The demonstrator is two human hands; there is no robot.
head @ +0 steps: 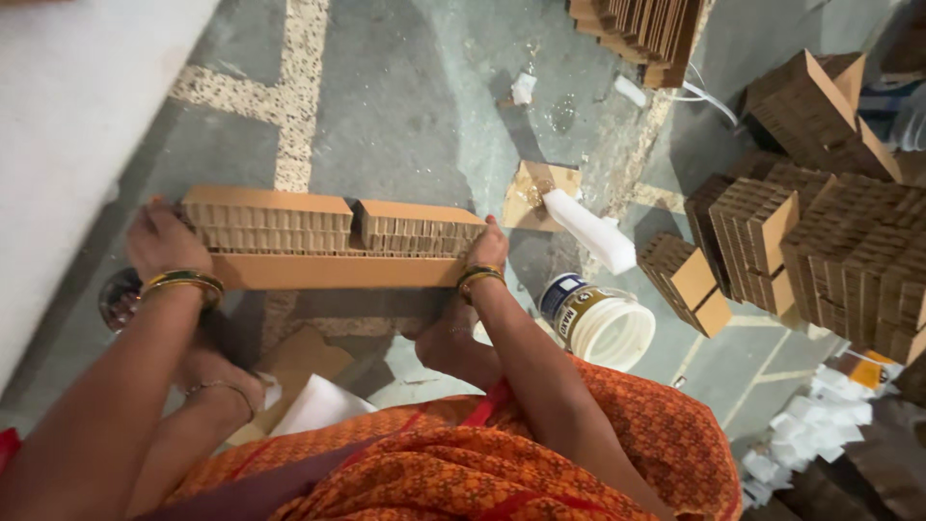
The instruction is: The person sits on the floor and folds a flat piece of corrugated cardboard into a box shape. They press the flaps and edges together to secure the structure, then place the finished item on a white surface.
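I hold a long cardboard strip [333, 272] level above the floor. Two brown honeycomb cardboard blocks [268, 222] [420, 230] sit side by side along its far edge. My left hand [162, 241] grips the left end of the assembly. At the right end, my right hand [486, 247] presses against the second block. Both wrists wear bangles. My feet rest on the floor below the strip, one with an anklet.
A white tub of glue [600, 323] stands open to the right of my knee. Stacks of honeycomb blocks [820, 241] pile up at the right and top [641, 29]. White scraps [590, 230] and a cardboard piece [535, 188] lie on the concrete floor. A white wall [68, 125] runs along the left.
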